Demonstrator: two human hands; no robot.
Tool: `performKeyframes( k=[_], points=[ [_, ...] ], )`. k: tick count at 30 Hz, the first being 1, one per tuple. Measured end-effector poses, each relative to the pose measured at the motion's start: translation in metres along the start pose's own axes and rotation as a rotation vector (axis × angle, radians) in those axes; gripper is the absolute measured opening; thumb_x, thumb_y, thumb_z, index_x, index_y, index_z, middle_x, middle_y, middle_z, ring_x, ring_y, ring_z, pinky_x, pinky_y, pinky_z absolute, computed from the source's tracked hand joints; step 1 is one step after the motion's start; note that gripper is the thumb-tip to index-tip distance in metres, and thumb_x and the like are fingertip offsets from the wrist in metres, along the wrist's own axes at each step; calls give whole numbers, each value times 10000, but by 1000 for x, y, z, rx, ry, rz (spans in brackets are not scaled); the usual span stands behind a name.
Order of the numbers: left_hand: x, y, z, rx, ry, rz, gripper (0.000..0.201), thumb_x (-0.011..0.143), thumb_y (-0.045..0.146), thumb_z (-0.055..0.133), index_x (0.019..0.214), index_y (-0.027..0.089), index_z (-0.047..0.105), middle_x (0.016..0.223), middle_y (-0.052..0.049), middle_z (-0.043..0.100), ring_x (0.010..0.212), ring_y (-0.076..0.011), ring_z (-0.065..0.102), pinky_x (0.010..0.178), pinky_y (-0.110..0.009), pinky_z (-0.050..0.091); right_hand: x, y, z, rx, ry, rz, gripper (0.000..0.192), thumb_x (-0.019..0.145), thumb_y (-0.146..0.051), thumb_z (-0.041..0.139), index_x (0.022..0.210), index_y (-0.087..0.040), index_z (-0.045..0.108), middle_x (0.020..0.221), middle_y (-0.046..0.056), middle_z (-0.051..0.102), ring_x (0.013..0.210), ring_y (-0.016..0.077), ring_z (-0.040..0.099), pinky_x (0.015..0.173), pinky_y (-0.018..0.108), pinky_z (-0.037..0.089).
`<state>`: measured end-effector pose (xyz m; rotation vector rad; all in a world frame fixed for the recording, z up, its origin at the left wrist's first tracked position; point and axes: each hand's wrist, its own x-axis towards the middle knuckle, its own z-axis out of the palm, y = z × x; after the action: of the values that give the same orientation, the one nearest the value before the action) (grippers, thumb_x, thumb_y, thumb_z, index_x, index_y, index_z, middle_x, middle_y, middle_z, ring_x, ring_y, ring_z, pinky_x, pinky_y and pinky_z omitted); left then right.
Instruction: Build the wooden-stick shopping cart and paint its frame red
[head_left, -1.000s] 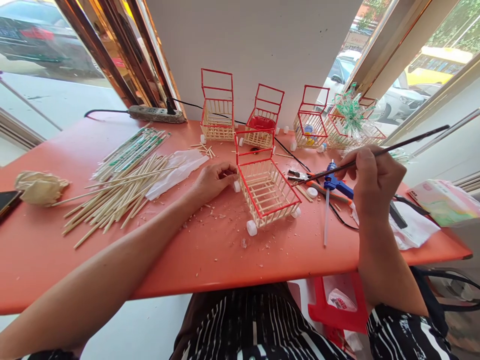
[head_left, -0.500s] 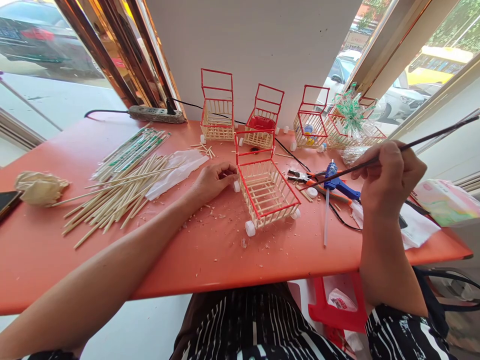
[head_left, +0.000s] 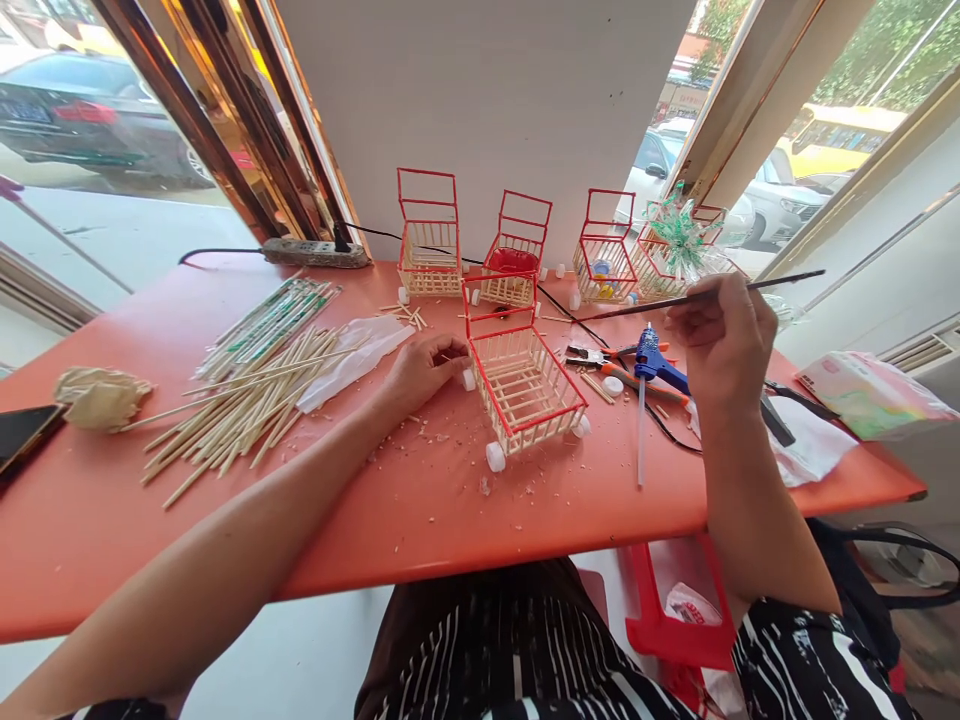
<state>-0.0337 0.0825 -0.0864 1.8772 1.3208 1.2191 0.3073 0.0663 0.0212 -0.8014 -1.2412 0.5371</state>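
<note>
Loose chopsticks [head_left: 247,400] lie heaped at the left of the table [head_left: 420,520], within reach. The left hand [head_left: 421,368] curls against the stick cart [head_left: 523,385], seemingly pinching its rear wheel to steady it. The right hand [head_left: 721,340] grips a thin dark rod [head_left: 697,295], raised above the glue gun [head_left: 656,362].

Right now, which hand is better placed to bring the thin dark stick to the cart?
Probably the right hand: it already pinches the thin dark stick, raised beside the cart. The left hand rests at the cart's rear wheel, likely steadying it.
</note>
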Motion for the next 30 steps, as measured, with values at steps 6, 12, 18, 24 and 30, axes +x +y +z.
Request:
performKeyframes(
  k=[6,12,18,24,30],
  points=[
    [4,3,-8,-115,2,-11,290,663,367,682,903,203,683,890,-56,747,797,-192,681,769,-325,533,11,12,-10,13,-36,47,502,888,-734,629,814,-238,652,617,-19,626,537,126,619,459,261,409],
    [11,12,-25,-121,200,-24,292,607,241,600,891,220,662,864,-29,719,769,-167,681,727,-298,526,18,14,-21,72,22,65,526,875,-776,616,825,-253,636,671,-14,672,561,126,640,446,258,427],
    [19,26,-49,-205,453,13,100,734,247,681,824,204,694,771,1,677,691,-126,604,649,-282,491,20,11,-27,150,47,102,467,861,-713,679,842,-248,644,704,-13,694,591,122,652,450,243,426],
    [9,49,-66,-376,520,60,111,783,254,733,845,178,681,645,34,561,602,-105,506,575,-287,402,26,23,-30,160,135,108,475,851,-687,691,728,-236,609,574,-39,608,480,104,562,423,224,398],
    [-1,40,-42,-348,605,-30,79,814,282,607,873,229,598,659,55,514,579,-100,465,586,-268,392,28,38,-27,106,135,126,485,788,-644,737,626,-225,555,459,-80,477,368,62,436,372,206,298]
  ],
)
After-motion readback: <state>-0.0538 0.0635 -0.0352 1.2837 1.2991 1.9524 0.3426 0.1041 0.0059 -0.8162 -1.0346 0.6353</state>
